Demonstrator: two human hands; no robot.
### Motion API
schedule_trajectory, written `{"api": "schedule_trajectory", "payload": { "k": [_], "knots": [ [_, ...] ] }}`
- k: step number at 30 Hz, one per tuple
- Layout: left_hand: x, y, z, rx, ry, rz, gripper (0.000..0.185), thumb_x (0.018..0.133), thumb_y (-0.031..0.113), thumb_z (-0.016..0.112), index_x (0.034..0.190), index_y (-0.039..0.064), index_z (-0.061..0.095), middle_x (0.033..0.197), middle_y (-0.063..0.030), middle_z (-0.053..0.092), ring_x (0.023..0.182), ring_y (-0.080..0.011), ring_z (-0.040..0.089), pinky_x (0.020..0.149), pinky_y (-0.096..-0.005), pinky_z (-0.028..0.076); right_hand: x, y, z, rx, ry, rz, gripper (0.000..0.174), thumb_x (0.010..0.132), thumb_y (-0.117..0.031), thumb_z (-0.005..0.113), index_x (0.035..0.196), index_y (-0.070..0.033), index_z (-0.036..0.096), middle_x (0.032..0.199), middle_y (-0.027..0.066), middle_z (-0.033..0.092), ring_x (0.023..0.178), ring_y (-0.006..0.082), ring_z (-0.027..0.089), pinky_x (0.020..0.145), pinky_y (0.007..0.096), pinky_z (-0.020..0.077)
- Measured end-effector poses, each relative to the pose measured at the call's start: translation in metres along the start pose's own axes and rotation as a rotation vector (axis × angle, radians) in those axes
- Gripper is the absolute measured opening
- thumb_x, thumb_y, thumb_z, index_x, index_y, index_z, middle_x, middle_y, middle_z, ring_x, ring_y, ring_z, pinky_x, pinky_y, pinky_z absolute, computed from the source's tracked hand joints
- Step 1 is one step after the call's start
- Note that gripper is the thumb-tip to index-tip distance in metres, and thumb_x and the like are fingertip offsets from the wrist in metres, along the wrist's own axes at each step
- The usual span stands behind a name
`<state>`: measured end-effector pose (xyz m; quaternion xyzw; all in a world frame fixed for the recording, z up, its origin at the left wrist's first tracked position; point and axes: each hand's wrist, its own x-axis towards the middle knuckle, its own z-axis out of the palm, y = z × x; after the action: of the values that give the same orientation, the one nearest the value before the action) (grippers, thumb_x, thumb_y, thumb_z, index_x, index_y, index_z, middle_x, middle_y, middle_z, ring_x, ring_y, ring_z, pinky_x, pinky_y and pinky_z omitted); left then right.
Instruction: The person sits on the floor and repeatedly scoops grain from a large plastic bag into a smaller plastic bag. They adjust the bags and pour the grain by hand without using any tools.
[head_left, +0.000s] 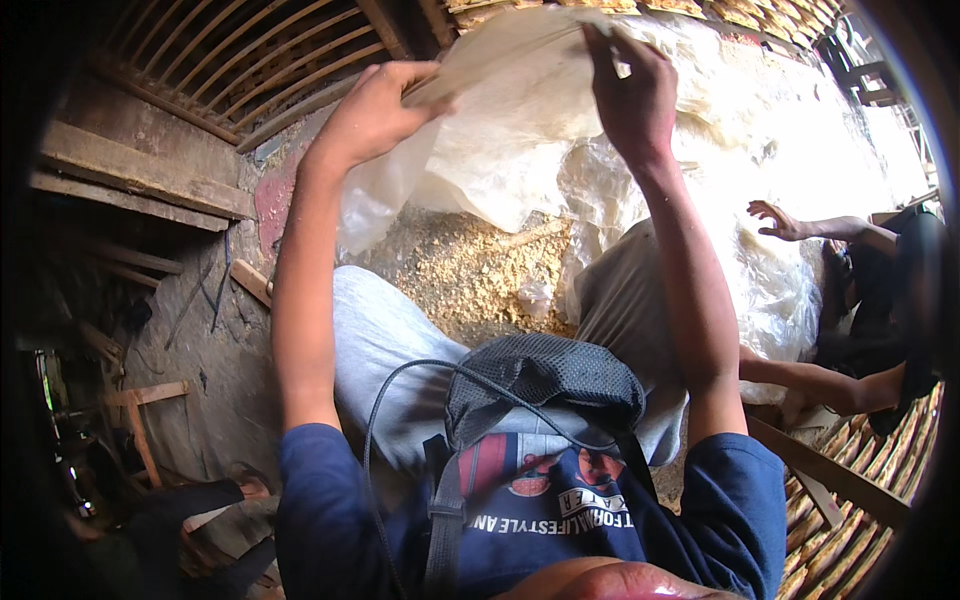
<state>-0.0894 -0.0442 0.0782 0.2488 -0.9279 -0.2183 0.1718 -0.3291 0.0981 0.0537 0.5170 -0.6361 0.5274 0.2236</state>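
Observation:
A clear plastic sheet (517, 105) is stretched between my raised hands. My left hand (382, 112) pinches one edge between thumb and fingers at the upper left. Farther right, my right hand (634, 90) grips the same sheet by its fingertips at the top. Both hands are slightly blurred. More crumpled plastic sheeting (772, 285) lies behind and to the right. Below the held sheet, pale yellowish crumbs (480, 262) are spread over the ground between my knees, with a small crumpled piece of clear plastic (535, 298) among them.
At the right a person (862, 232) sits close by, one hand raised near the sheeting. Another person's legs (202, 502) show at the lower left. Wooden slats (285, 82) and beams (142, 165) stand at the upper left. Racks with pale strips (832, 562) stand at the lower right.

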Motion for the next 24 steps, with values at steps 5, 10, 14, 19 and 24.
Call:
{"api": "schedule_trajectory", "payload": {
  "k": [5,10,14,19,24],
  "knots": [
    [0.002,-0.009,-0.005,0.076,-0.22,-0.271,0.055,0.084,0.031,0.085,0.128,0.002,0.07,0.119,-0.0233,0.073,0.11,-0.0315,0.072,0.094,-0.0388,0.053,0.004,0.038,-0.01,0.089,0.118,0.124,0.026,0.101,-0.025,0.07,0.096,0.0,0.073,0.076,0.0111,0.071,0.067,0.0126,0.055,0.071,0.0302,0.0491],
    [-0.004,-0.029,-0.008,-0.041,-0.053,-0.139,0.067,0.081,0.024,0.084,0.14,0.0,0.061,0.128,-0.0218,0.07,0.115,-0.0286,0.069,0.104,-0.038,0.05,0.005,0.04,-0.016,0.066,0.072,0.298,0.031,0.102,-0.029,0.069,0.096,0.001,0.072,0.073,0.0069,0.066,0.07,0.0105,0.051,0.071,0.0295,0.0462],
    [-0.002,-0.03,-0.011,-0.286,-0.07,-0.033,0.073,0.079,0.017,0.082,0.145,0.0,0.055,0.131,-0.0195,0.068,0.126,-0.0241,0.062,0.112,-0.0354,0.043,0.006,0.066,-0.021,0.515,0.08,0.621,0.032,0.102,-0.031,0.067,0.113,-0.003,0.077,0.101,0.005,0.077,0.096,0.0105,0.062,0.095,0.0295,0.0459],
    [-0.002,-0.025,-0.009,-0.22,0.134,0.095,0.046,0.082,0.011,0.081,0.124,0.003,0.065,0.118,-0.0083,0.071,0.112,-0.0131,0.062,0.103,-0.0292,0.046,0.008,0.069,-0.035,0.582,0.132,0.715,0.033,0.102,-0.029,0.067,0.122,-0.004,0.074,0.119,0.0069,0.075,0.12,0.0147,0.059,0.117,0.0368,0.032],
    [0.01,-0.016,-0.025,-0.418,0.099,0.126,0.025,0.087,0.01,0.082,0.106,0.006,0.066,0.104,-0.0005,0.072,0.097,-0.0064,0.062,0.089,-0.0259,0.051,0.007,0.068,-0.049,0.602,0.112,0.828,0.033,0.103,-0.025,0.063,0.125,-0.003,0.073,0.123,0.009,0.074,0.127,0.0185,0.058,0.122,0.0399,0.0283]
  ]
}}
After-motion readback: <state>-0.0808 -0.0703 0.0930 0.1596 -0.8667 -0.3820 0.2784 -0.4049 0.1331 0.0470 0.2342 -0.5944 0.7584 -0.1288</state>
